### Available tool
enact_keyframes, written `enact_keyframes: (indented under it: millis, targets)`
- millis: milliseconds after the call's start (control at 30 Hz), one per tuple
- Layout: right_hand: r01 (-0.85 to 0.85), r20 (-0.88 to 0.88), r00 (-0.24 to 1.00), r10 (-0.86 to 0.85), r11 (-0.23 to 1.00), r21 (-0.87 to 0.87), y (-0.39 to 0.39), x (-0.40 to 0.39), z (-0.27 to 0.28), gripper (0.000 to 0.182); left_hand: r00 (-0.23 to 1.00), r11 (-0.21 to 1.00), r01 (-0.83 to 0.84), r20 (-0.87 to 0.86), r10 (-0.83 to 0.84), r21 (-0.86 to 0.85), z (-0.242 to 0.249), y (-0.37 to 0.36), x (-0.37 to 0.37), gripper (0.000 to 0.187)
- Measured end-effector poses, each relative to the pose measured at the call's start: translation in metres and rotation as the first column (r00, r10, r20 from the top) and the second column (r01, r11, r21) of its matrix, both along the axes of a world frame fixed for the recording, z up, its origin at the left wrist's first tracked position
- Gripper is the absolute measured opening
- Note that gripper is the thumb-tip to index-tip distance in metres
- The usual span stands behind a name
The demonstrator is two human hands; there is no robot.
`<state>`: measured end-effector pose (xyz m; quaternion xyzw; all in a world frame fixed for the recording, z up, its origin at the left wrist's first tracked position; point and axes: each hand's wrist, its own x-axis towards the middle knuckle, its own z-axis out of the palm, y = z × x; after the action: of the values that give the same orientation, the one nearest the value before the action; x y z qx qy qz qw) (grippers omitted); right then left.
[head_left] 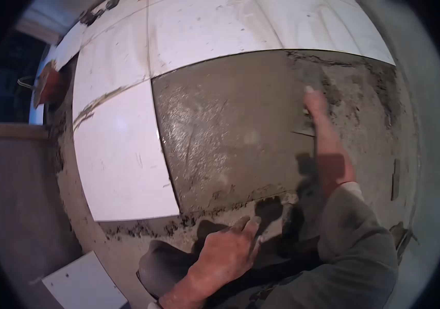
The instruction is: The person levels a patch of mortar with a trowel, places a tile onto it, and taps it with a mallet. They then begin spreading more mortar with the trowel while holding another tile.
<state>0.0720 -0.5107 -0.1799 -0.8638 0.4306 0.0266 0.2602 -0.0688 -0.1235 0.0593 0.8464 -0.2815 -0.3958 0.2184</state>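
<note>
My right hand is closed round what looks like a trowel, its flat blade partly hidden and smeared by motion. The blade lies at the right side of a bed of wet grey mortar. Smooth mortar covers the middle, while a shinier, rougher patch shows toward the left. My left hand hovers by my knee, below the mortar's front edge; its fingers are loosely bent and slightly apart, with nothing seen in them. A large white tile borders the mortar on the left.
More white tiles, streaked with mortar, run along the far side. A loose white tile piece lies at lower left. Rough floor reaches the right wall. A reddish mortar-stained object stands at far left.
</note>
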Motion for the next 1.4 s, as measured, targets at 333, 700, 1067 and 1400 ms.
enact_keyframes:
  millis: [333,700,1067,1400]
  targets:
    - [-0.46,0.01,0.886,0.463,0.881,-0.109,0.077,0.021,0.009,0.075,0.999,0.983,-0.048,-0.022,0.044,-0.18,0.006,0.034,-0.019,0.041]
    - [-0.88,-0.121,0.433,0.893,0.448,0.159,0.223,0.041,0.019,0.058,0.991,0.96,-0.136,-0.054,0.126,-0.246,0.017,0.059,-0.032,0.045]
    - [-0.955,-0.179,-0.02,0.984,0.034,0.293,0.253,-0.078,0.046,0.046,0.997,0.971,-0.062,0.036,0.072,-0.233,0.031,0.055,-0.061,0.047]
    - [-0.941,-0.459,0.073,0.886,0.214,0.263,0.091,-0.14,0.146,0.05,0.987,0.985,0.048,0.16,-0.021,-0.166,0.047,0.033,-0.072,0.041]
